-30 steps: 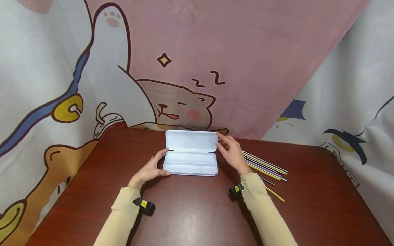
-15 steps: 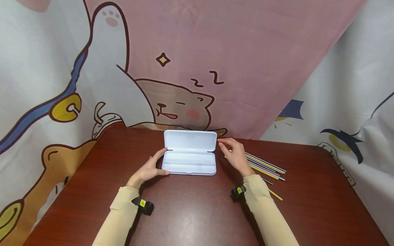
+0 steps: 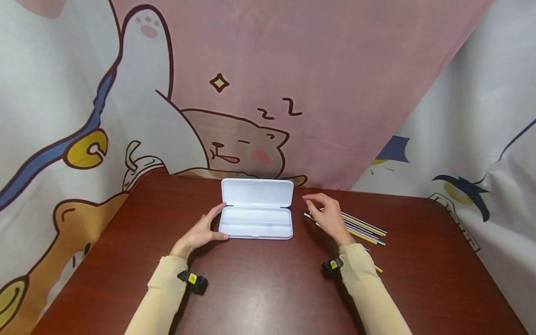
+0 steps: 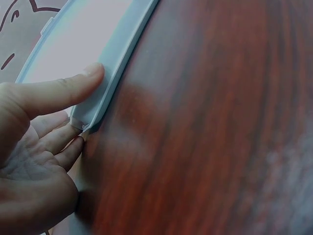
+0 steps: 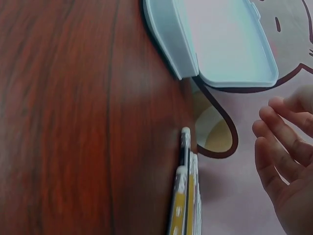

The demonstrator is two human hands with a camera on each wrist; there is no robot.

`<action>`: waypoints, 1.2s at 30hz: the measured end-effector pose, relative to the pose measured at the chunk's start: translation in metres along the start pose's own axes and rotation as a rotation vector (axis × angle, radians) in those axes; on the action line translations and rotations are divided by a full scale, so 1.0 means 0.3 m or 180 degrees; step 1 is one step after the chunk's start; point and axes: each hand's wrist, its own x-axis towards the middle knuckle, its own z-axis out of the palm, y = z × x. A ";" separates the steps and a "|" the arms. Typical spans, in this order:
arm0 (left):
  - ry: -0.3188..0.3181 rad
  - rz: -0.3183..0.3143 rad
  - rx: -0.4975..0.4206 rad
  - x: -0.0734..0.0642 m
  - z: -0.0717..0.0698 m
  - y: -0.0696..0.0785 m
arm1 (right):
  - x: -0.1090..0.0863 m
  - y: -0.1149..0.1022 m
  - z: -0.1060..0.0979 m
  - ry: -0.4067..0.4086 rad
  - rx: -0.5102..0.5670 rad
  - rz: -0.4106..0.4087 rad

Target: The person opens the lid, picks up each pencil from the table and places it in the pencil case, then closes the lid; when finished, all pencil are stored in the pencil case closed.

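A white pencil case (image 3: 255,215) stands on the table with its lid (image 3: 257,193) raised; inside, dividers form compartments and no pencils show. My left hand (image 3: 200,235) holds its left end, thumb toward the front corner and fingers toward the back. In the left wrist view the thumb (image 4: 80,88) lies over the rim while other fingers touch the end wall. My right hand (image 3: 331,216) hovers right of the case, fingers loosely bent and holding nothing. Beneath and beside it lie several pencils (image 3: 365,228); in the right wrist view, pencils with white eraser ends (image 5: 179,188) appear below the fingers.
The dark red-brown wooden table (image 3: 259,288) has its back edge just behind the case. A pink and white cartoon-printed cloth (image 3: 335,93) hangs behind and around it. The table's right edge runs diagonally beyond the pencils.
My right hand has left the lid's right edge and moved right and slightly down, over the pencils. The left hand stays on the case, and the lid remains raised.
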 end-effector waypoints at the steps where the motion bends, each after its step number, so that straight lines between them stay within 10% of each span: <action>1: -0.0001 -0.0002 -0.0005 -0.001 0.000 -0.002 | -0.004 0.005 -0.004 0.0004 -0.0028 -0.0024; 36: -0.0032 -0.0034 0.0033 0.002 -0.002 0.001 | -0.143 0.111 -0.230 0.0251 -0.0369 0.0160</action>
